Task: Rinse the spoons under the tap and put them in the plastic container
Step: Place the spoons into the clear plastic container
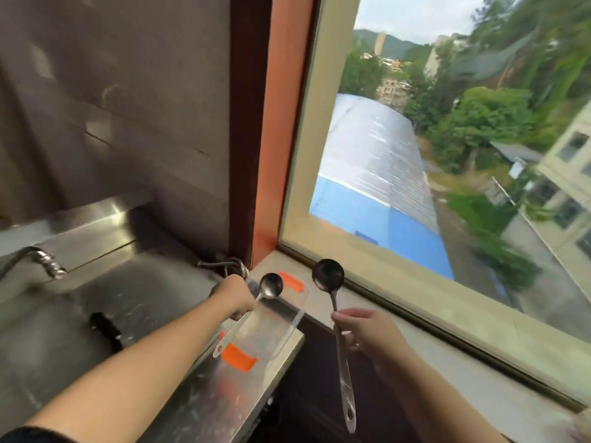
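Observation:
My left hand (235, 297) grips a steel spoon (270, 286) by the middle of its handle, bowl up, over the clear plastic container (289, 334) with orange clips. The container lies on the steel counter at the right end of the sink. My right hand (364, 330) pinches a second, longer spoon (327, 274) by its handle, bowl raised, handle hanging down, just right of the container. The tap (44, 262) curves over the sink at far left, away from both hands.
The steel sink (96, 302) holds a dark object (107, 329) near its middle. A coiled hose fitting (235, 265) sits by the wall corner. A stone window sill (447, 343) and large window run along the right.

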Tool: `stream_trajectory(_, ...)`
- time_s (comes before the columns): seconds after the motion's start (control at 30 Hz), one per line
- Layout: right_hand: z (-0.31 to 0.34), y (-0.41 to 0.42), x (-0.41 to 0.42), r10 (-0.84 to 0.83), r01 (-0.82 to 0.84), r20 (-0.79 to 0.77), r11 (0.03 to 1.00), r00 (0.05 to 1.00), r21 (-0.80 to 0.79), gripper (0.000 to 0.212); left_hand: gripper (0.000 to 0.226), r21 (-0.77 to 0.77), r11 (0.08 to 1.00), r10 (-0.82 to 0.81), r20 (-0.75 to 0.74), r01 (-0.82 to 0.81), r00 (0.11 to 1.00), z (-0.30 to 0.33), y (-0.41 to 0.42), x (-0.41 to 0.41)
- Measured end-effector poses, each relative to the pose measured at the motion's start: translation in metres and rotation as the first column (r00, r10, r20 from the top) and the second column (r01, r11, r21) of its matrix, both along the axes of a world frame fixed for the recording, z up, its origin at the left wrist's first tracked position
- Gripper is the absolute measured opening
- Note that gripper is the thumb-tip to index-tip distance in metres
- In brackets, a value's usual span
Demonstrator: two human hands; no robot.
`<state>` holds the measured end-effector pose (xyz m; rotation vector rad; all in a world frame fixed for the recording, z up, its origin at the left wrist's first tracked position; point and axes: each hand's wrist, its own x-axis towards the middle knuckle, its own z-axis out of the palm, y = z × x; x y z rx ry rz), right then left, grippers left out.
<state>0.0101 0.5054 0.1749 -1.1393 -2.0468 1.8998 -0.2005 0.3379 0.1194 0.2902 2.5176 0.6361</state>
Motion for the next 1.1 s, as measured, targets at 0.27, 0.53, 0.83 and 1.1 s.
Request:
stream_trajectory(0.27,-0.051,0.001,-0.039,0.017,0.004,0.082,0.968,0.996,-0.251,0.006,0.027,-0.287,0.948,-0.175,-0.099,0.14,0.98,-0.049,0.031,-0.023)
stream_trajectory(0.53,-0.079,0.002,-0.072,0.099,-0.011,0.184,0.904,0.978,-0.427,0.008,0.026,-0.342,0.935,-0.178,-0.239,0.088,0.955,-0.07,0.035,-0.017)
stream_trajectory(0.83,-0.086,0.007,-0.089,0.17,-0.048,0.208,0.87,0.963,-0.49,0.006,0.021,-0.443,0.884,-0.344,-0.407,0.147,0.846,-0.067,0.026,-0.003)
stream_trajectory(1.1,-0.087,0.002,-0.105,0.214,-0.082,0.163,0.811,0.963,-0.579,0.008,0.033,0.341,0.918,0.257,-0.119,-0.204,0.959,-0.017,-0.024,0.039)
